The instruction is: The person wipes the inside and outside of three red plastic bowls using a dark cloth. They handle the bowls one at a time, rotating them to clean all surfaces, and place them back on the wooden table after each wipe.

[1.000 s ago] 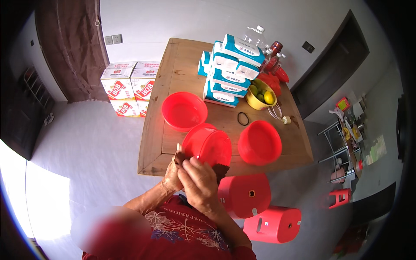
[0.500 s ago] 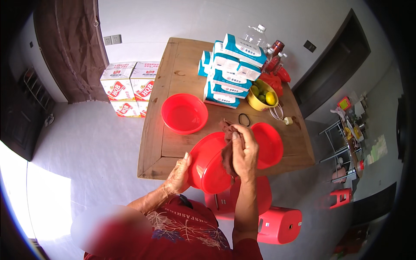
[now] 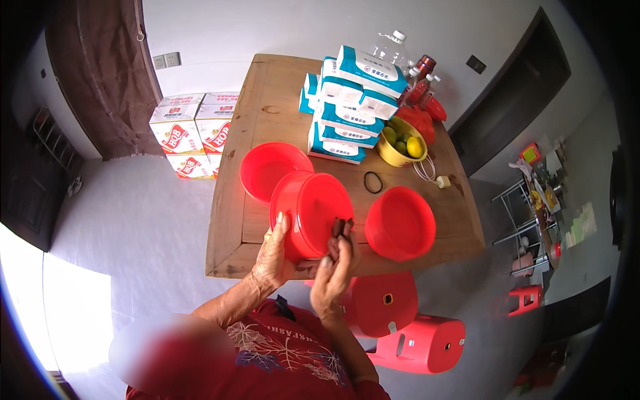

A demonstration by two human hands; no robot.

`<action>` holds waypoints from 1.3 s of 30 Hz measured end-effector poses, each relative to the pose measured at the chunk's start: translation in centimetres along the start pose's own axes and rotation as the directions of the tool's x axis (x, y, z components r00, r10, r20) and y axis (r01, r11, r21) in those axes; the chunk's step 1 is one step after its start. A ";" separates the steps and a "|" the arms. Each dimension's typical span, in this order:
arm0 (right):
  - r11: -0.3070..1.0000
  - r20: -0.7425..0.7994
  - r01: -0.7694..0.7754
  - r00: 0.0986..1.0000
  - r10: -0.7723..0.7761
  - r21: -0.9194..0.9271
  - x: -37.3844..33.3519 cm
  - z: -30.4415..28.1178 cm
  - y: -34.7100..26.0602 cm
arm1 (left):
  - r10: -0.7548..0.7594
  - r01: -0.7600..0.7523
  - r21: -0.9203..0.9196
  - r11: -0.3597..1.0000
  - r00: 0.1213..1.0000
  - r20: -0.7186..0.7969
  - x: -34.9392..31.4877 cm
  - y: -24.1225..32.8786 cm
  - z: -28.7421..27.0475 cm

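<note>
My left hand (image 3: 270,257) grips the side of a red plastic bowl (image 3: 293,217), tilted above the table's near edge, with its thumb along the wall. In my right hand (image 3: 331,277) is a bunched brown cloth (image 3: 339,230), pressed against the bowl's lower right edge. Some of those fingers are hidden by the cloth and the bowl. A second red bowl (image 3: 270,160) stands upright behind the held one and is partly covered by it. To the right, another red bowl (image 3: 400,223) rests near the table's front edge.
The wooden table (image 3: 263,87) carries stacked tissue packs (image 3: 347,117), a yellow bowl of fruit (image 3: 393,153), bottles (image 3: 420,87), a black band (image 3: 373,182) and a white cable with plug (image 3: 443,181). Red stools (image 3: 427,343) stand below its near edge. Cartons (image 3: 177,137) are stacked at left.
The held bowl has turned and moved up and slightly left, now overlapping the left bowl. My right hand with the cloth has moved down and left, uncovering the right bowl.
</note>
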State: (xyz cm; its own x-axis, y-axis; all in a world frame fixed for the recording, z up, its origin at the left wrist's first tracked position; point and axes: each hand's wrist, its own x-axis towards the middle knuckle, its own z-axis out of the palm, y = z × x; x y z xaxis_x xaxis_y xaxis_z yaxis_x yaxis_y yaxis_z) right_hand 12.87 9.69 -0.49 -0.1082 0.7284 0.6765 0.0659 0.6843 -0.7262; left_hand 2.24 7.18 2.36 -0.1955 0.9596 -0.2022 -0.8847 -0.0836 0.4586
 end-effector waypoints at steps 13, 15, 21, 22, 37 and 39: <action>0.983 -0.198 -0.045 0.980 0.009 -0.179 0.5 -3.2 -0.6 | -0.096 0.115 -0.117 0.986 0.983 0.159 -0.4 0.5 0.1; 0.886 -0.231 -0.374 0.869 0.438 0.274 1.8 -3.9 -0.9 | -0.160 0.185 -0.135 0.973 0.971 0.176 -1.2 0.4 0.0; 0.208 0.105 -0.382 0.656 0.748 0.901 1.1 -4.1 -0.1 | -0.194 0.229 -0.194 0.954 0.963 0.186 -0.8 0.4 -2.0; 0.059 0.162 -0.348 0.573 0.803 0.936 1.0 -3.9 0.0 | -0.200 0.235 -0.213 0.948 0.964 0.173 -0.6 0.2 -2.4; 0.980 0.230 0.067 0.973 -0.022 -0.189 0.2 -4.6 -2.9 | 0.031 -0.066 0.402 0.913 0.995 0.094 -3.3 0.6 -0.5; 0.834 0.374 0.462 0.862 -0.342 -0.301 -0.5 -3.4 -1.9 | 0.019 -0.043 0.354 0.934 0.997 0.072 -3.1 -0.2 -0.5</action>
State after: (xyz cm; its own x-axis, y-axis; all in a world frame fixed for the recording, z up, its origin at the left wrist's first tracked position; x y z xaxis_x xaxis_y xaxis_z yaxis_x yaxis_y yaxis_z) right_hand 16.21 8.20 0.96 -0.4864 0.3810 0.7863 0.3037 0.9175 -0.2567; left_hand 2.81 4.10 2.49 -0.1811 0.9747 -0.1311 -0.6681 -0.0241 0.7437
